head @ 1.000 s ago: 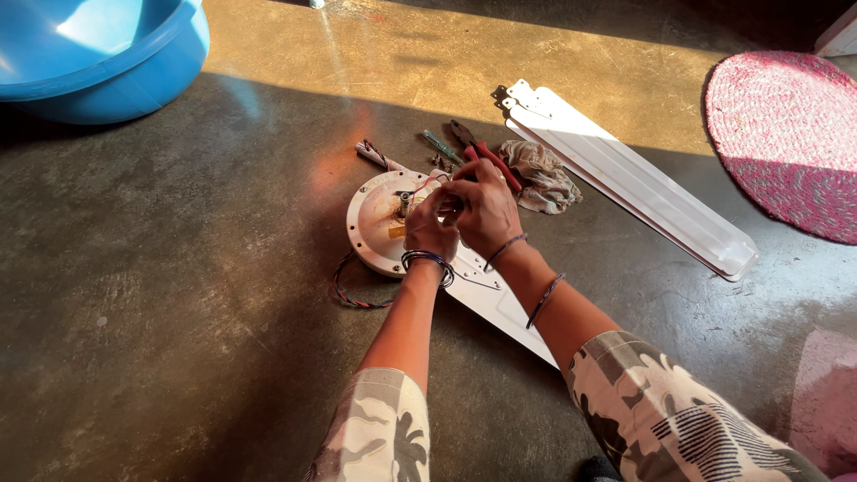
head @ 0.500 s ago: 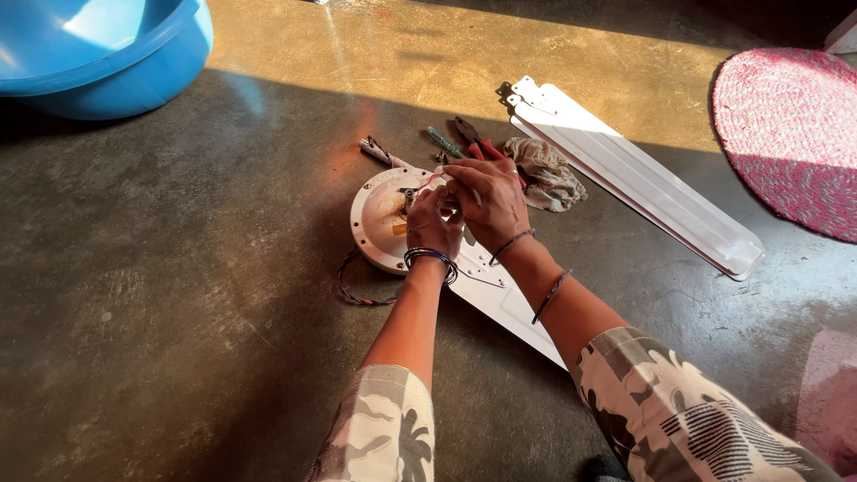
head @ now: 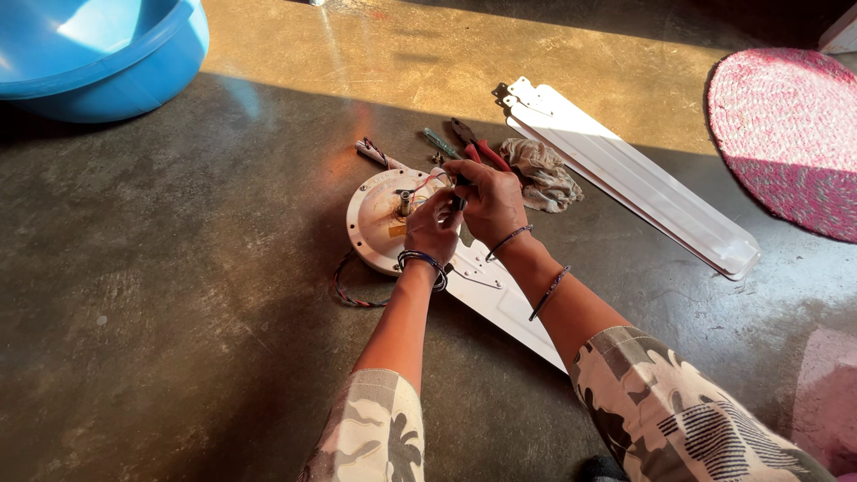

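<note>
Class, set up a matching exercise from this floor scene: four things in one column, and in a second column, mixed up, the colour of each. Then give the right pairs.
Things:
1. basin
2. round rug
3. fan blades
4. pliers handles

Colours:
A. white
B. red
C. blue
D. pink

Pairs: 1-C, 2-D, 3-A, 4-B

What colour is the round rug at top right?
Pink and red woven rug, seen in the head view.
</note>
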